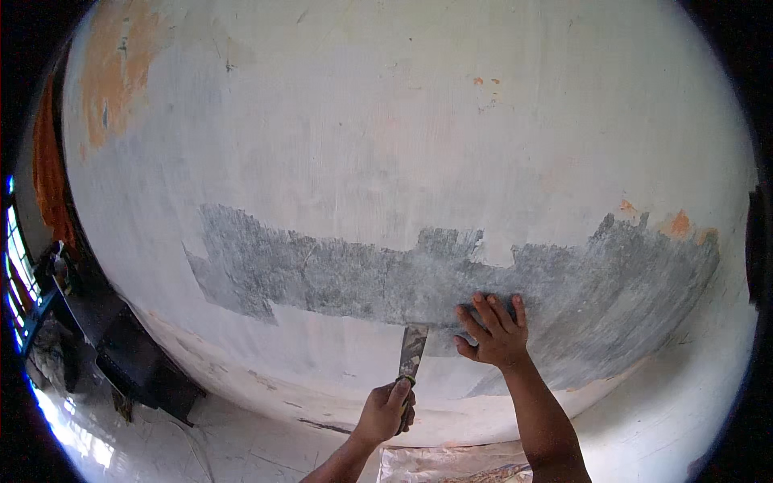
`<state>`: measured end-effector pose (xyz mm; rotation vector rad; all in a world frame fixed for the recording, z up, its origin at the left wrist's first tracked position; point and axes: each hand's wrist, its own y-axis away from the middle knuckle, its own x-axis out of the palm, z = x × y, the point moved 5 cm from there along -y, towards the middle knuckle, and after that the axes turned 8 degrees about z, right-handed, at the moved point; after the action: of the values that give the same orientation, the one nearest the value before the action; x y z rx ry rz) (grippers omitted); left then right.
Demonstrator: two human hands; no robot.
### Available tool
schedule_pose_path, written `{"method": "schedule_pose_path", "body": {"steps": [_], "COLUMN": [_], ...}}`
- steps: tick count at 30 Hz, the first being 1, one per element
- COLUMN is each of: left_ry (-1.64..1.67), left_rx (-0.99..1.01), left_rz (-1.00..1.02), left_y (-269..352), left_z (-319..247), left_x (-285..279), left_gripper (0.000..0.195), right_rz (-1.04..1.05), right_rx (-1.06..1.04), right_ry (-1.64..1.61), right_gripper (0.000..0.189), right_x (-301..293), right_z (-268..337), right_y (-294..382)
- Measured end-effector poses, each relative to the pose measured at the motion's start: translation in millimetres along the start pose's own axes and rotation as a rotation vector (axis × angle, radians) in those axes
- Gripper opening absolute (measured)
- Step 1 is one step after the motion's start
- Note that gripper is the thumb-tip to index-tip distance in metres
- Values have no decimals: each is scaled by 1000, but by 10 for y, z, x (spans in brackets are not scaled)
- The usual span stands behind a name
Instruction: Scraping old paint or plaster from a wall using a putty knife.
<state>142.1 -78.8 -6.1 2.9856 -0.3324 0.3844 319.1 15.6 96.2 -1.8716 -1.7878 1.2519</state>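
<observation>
My left hand (pixel 383 413) grips the handle of a flat metal scraper (pixel 413 350) with a stained blade. The blade points up, and its tip meets the lower edge of a bare grey patch (pixel 356 278) on the wall. Around that patch is whitish paint (pixel 338 151) with a ragged border. My right hand (pixel 498 335) lies against the grey area, right of the blade, fingers spread and holding nothing. Below the scraper, a strip of pale paint (pixel 338 344) still covers the wall.
Dark furniture (pixel 127 338) stands at the left beside the wall, below an orange cloth (pixel 48 163). A bright barred window (pixel 18 253) is at the far left. On the pale floor (pixel 253 447), a crumpled sheet (pixel 423 463) lies at the wall's foot.
</observation>
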Motion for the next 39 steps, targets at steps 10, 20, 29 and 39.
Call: {"method": "schedule_pose_path", "body": {"steps": [10, 20, 29, 39], "left_ry": [55, 12, 90, 101], "left_rx": [-42, -24, -11, -4], "left_rz": [-82, -72, -6, 4], "left_y": [3, 9, 1, -40], "left_z": [462, 536, 285, 184], "left_x": [-42, -77, 33, 45], "left_gripper": [46, 44, 45, 43], "right_rz": [-10, -2, 0, -9], "right_rx": [4, -5, -3, 0], "right_ry": [-5, 1, -2, -13], "right_gripper": [54, 55, 54, 54], "right_x": [23, -2, -8, 14], "right_z": [-7, -7, -17, -12], "right_y": [10, 6, 1, 9]}}
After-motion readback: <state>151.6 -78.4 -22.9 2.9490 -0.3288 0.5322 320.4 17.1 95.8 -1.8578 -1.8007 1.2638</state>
